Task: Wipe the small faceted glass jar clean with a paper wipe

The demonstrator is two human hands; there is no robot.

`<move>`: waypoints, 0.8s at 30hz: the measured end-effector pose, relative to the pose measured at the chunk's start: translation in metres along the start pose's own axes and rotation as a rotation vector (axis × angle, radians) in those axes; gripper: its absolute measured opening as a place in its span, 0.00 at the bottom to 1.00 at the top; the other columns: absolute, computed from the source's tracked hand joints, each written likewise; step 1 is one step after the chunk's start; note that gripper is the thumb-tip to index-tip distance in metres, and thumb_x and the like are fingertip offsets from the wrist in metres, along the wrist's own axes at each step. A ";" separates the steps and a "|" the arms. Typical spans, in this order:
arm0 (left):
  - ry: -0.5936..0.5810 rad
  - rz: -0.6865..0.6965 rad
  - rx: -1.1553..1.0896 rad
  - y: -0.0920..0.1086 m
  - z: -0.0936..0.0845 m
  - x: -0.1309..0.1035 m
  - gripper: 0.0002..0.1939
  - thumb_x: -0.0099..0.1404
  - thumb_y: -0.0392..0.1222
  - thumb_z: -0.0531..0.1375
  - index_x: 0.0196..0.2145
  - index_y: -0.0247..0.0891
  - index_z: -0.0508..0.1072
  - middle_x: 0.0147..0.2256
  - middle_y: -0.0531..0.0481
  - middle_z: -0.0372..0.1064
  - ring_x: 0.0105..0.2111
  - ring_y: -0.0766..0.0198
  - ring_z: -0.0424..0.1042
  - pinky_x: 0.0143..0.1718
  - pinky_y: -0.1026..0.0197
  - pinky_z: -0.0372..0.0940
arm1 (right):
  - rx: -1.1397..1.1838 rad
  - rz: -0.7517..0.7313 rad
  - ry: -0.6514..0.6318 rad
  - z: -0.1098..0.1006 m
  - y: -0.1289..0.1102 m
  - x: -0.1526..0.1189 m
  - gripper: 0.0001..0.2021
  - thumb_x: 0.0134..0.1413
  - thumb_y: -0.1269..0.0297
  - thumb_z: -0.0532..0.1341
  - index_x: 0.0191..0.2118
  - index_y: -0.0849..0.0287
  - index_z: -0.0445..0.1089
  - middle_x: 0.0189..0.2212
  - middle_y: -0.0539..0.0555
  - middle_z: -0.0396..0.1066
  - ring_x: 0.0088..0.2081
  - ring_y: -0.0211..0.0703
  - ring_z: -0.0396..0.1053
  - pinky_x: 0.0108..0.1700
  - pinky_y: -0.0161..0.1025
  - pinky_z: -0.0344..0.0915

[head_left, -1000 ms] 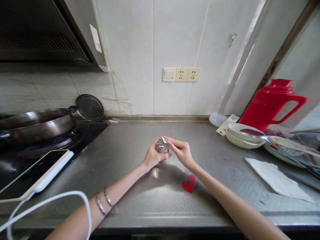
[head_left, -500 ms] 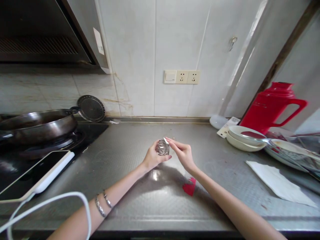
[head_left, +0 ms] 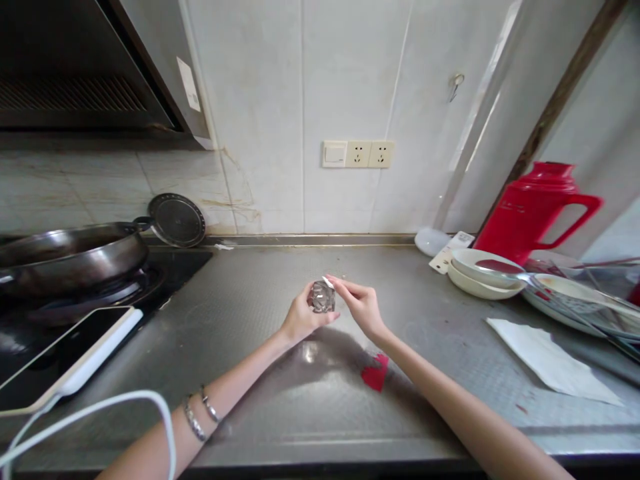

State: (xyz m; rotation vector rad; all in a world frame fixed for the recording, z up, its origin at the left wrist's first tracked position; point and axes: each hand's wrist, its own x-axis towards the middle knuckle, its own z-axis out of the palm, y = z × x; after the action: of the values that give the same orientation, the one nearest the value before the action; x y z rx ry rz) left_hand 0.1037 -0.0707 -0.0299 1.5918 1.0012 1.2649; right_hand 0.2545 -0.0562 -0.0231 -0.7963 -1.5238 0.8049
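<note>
My left hand (head_left: 301, 315) is wrapped round a small, dark-clear faceted object (head_left: 323, 298) that looks like glass; its exact kind I cannot make out. It is held above the metal counter (head_left: 280, 413). At the object's upper edge, my right hand (head_left: 364, 305) pinches a small white piece (head_left: 328, 282), too small to name. Both hands are close together, with the right fingertips at the object's top. A torn red scrap (head_left: 375, 373) lies on the counter below my right wrist.
To the left are a steel pan (head_left: 75, 260) on the stove, a black round disc (head_left: 177, 220) against the wall, and a phone (head_left: 65, 353) with a white cable (head_left: 125, 396). On the right stand a red thermos (head_left: 525, 213), bowls (head_left: 480, 283) and a white napkin (head_left: 555, 360).
The whole view has shifted slightly, so things appear a little further left. Both hands keep their hold, with almost no change between them.
</note>
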 end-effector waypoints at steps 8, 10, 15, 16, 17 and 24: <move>0.009 -0.037 -0.032 -0.001 -0.008 0.007 0.32 0.45 0.43 0.69 0.47 0.34 0.67 0.35 0.49 0.71 0.32 0.64 0.70 0.34 0.62 0.66 | 0.142 0.074 -0.350 -0.018 0.005 0.014 0.18 0.54 0.59 0.60 0.52 0.52 0.71 0.54 0.53 0.69 0.57 0.51 0.65 0.60 0.53 0.60; -0.003 -0.137 -0.104 0.000 -0.009 0.008 0.31 0.46 0.46 0.69 0.47 0.34 0.67 0.34 0.49 0.71 0.30 0.64 0.70 0.29 0.62 0.67 | 0.149 0.034 -0.451 -0.019 0.008 0.013 0.26 0.50 0.64 0.63 0.57 0.50 0.65 0.59 0.52 0.63 0.60 0.51 0.59 0.62 0.52 0.56; 0.019 -0.172 -0.127 -0.002 -0.008 0.008 0.22 0.50 0.48 0.67 0.40 0.32 0.73 0.35 0.46 0.73 0.35 0.61 0.72 0.36 0.62 0.68 | 0.047 0.007 -0.455 -0.006 0.018 0.000 0.45 0.42 0.66 0.69 0.65 0.49 0.49 0.64 0.57 0.53 0.62 0.51 0.56 0.61 0.50 0.58; 0.013 -0.173 -0.125 -0.004 -0.007 0.008 0.22 0.51 0.48 0.67 0.40 0.32 0.73 0.36 0.45 0.74 0.35 0.61 0.72 0.36 0.61 0.68 | 0.029 0.007 -0.427 -0.003 0.020 -0.002 0.46 0.41 0.66 0.70 0.65 0.49 0.49 0.63 0.58 0.54 0.61 0.52 0.57 0.60 0.50 0.59; -0.001 -0.189 -0.128 -0.005 -0.007 0.008 0.23 0.51 0.49 0.67 0.41 0.32 0.73 0.37 0.44 0.73 0.35 0.60 0.73 0.35 0.61 0.68 | 0.015 0.007 -0.402 -0.001 0.021 -0.003 0.46 0.40 0.65 0.70 0.65 0.50 0.49 0.62 0.59 0.55 0.60 0.52 0.59 0.59 0.50 0.60; -0.207 -0.183 -0.194 -0.013 -0.018 0.012 0.56 0.46 0.52 0.70 0.64 0.41 0.43 0.51 0.34 0.66 0.41 0.54 0.73 0.33 0.58 0.70 | 0.147 0.090 -0.291 -0.001 0.019 0.002 0.40 0.40 0.64 0.70 0.61 0.55 0.56 0.57 0.61 0.62 0.50 0.50 0.69 0.52 0.48 0.69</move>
State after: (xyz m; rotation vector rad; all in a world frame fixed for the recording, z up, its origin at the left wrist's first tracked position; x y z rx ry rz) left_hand 0.0866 -0.0533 -0.0361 1.4148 0.8462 1.0168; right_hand 0.2558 -0.0439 -0.0384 -0.6625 -1.6694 1.1252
